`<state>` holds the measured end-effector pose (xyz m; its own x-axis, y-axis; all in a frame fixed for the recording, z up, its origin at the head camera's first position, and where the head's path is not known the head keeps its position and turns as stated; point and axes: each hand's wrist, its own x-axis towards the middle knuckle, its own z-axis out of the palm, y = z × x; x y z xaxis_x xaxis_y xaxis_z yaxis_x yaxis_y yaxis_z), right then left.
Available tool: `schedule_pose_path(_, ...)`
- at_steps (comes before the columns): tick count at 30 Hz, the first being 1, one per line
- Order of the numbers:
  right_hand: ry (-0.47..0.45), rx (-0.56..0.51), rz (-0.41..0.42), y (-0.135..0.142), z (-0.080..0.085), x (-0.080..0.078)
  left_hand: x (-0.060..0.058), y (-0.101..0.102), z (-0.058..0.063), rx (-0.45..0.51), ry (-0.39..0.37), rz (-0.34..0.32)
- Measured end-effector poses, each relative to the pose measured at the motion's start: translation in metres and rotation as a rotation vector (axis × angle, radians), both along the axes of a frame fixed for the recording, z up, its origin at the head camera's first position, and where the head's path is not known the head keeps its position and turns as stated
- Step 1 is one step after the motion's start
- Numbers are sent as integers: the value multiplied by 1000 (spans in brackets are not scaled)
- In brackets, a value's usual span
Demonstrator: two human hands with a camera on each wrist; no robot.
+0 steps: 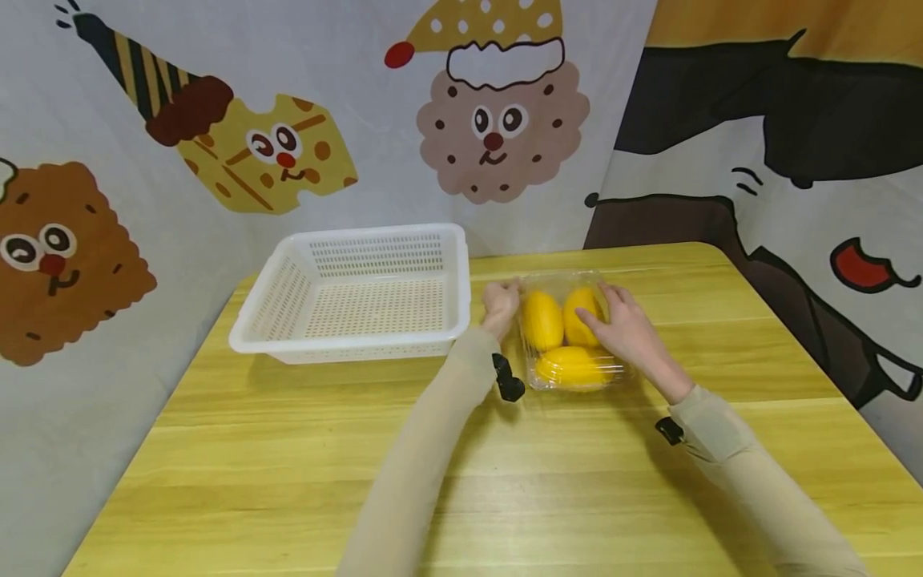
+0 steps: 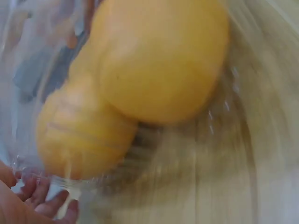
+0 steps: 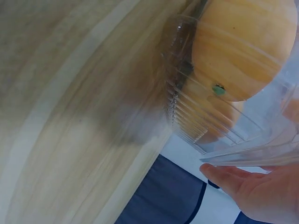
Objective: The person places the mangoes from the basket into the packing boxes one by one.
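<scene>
A clear plastic box stands on the table with three yellow oval fruits, probably mangoes, inside. Two mangoes lie side by side at the back and one mango lies crosswise in front. My left hand grips the box's left edge near the far corner, its fingers curled. At the far right corner my right hand holds the rim, with the thumb over the top and the fingers along the outside. Through the plastic, the right wrist view shows a green stem end on one mango.
Left of the box is a white perforated plastic basket with nothing in it. Both stand on a wood-grain table. Behind hangs a cloth printed with cartoon biscuits and cheese.
</scene>
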<state>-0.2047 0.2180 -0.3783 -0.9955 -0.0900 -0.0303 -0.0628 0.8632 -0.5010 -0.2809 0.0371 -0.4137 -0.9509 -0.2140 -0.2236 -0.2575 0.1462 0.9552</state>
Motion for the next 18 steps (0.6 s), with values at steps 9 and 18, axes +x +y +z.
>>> schedule_pose_path(9, 5, 19, 8, -1, 5, -1, 17, -7, 19, -211, 73, -264)
schedule_pose_path(18, 105, 63, 79, -11, 12, -7, 46, -12, 33, -494, 336, -360)
